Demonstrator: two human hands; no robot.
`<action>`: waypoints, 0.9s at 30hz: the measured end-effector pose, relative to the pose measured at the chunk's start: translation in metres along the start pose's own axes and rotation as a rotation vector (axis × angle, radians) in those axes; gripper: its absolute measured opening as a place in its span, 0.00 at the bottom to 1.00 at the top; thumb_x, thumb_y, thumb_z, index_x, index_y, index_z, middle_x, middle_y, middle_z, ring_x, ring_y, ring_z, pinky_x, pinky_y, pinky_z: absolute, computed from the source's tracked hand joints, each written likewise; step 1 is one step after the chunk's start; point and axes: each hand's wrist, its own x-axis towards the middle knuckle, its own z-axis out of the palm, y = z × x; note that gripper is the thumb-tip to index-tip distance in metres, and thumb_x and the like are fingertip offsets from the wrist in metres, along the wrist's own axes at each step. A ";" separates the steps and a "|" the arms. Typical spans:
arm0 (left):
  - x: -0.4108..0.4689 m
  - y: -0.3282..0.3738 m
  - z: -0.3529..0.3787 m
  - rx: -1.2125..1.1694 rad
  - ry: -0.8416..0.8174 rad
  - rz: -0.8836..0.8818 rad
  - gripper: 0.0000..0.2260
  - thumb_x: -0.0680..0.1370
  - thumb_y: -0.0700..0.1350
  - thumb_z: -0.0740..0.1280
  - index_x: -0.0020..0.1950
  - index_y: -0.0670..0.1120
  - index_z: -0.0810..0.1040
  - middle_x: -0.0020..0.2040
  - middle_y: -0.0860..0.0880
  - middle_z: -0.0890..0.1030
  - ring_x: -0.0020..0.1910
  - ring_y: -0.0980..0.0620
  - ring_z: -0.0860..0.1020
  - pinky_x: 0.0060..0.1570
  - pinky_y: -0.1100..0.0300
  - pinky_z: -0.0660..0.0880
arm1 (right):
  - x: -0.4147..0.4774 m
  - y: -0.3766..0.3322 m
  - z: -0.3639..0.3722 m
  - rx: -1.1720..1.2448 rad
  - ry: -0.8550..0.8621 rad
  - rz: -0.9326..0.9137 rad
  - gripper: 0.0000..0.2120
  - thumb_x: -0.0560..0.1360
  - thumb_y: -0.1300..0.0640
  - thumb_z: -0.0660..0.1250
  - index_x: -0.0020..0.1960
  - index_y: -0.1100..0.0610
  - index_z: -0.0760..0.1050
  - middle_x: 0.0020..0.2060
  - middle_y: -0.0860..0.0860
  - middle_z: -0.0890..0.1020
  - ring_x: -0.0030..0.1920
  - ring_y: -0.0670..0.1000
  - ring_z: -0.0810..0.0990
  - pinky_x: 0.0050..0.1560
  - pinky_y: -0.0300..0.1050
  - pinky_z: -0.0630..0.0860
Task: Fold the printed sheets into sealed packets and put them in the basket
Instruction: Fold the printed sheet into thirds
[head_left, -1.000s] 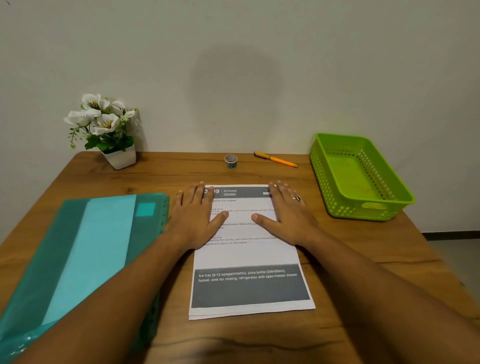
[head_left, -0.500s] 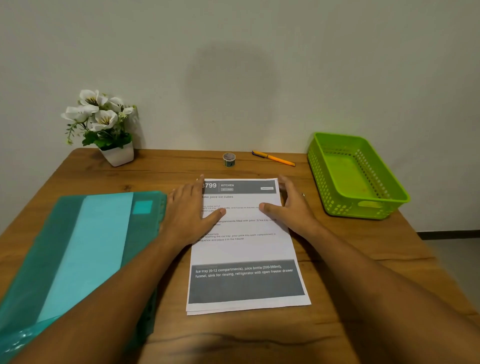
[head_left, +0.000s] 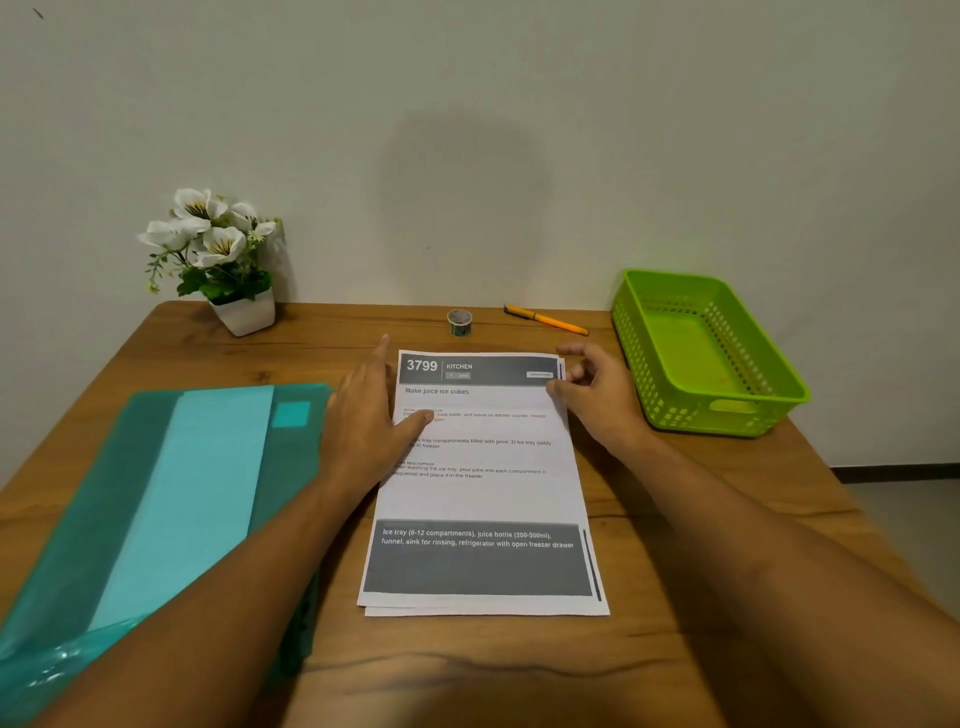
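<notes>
Wooden table (head_left: 467, 670): printed sheets (head_left: 483, 499) between left hand (head_left: 363, 426) and right hand (head_left: 597, 400). Teal folder (head_left: 156, 493) left of left hand. Flower pot (head_left: 244, 312), tape roll (head_left: 459, 322), orange pen (head_left: 545, 319) beyond the hands. Green basket (head_left: 644, 338) right of right hand.

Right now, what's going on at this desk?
A person has a stack of printed sheets lying flat and unfolded. The left hand rests flat along its left edge, while the right hand fingers the far right corner, perhaps to lift one off. The green basket holds no packet yet.
</notes>
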 end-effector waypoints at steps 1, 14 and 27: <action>0.000 0.001 -0.001 -0.001 0.005 -0.010 0.48 0.72 0.60 0.77 0.83 0.53 0.53 0.68 0.50 0.77 0.68 0.47 0.74 0.65 0.37 0.74 | -0.001 0.000 0.000 -0.027 -0.006 -0.009 0.20 0.76 0.69 0.74 0.65 0.58 0.78 0.36 0.51 0.76 0.36 0.45 0.77 0.37 0.33 0.76; -0.007 0.002 -0.004 -0.001 0.089 0.103 0.05 0.80 0.48 0.70 0.53 0.49 0.78 0.48 0.54 0.81 0.46 0.53 0.77 0.39 0.56 0.75 | -0.005 -0.013 -0.008 -0.292 -0.037 -0.214 0.11 0.75 0.65 0.74 0.45 0.50 0.78 0.45 0.47 0.80 0.49 0.52 0.79 0.51 0.54 0.79; -0.020 0.015 -0.012 -0.102 0.018 0.311 0.19 0.82 0.63 0.61 0.53 0.50 0.82 0.49 0.56 0.82 0.49 0.57 0.77 0.47 0.55 0.74 | -0.044 -0.023 -0.016 -0.608 -0.156 -0.457 0.11 0.80 0.45 0.69 0.56 0.50 0.83 0.55 0.46 0.83 0.57 0.50 0.79 0.60 0.53 0.72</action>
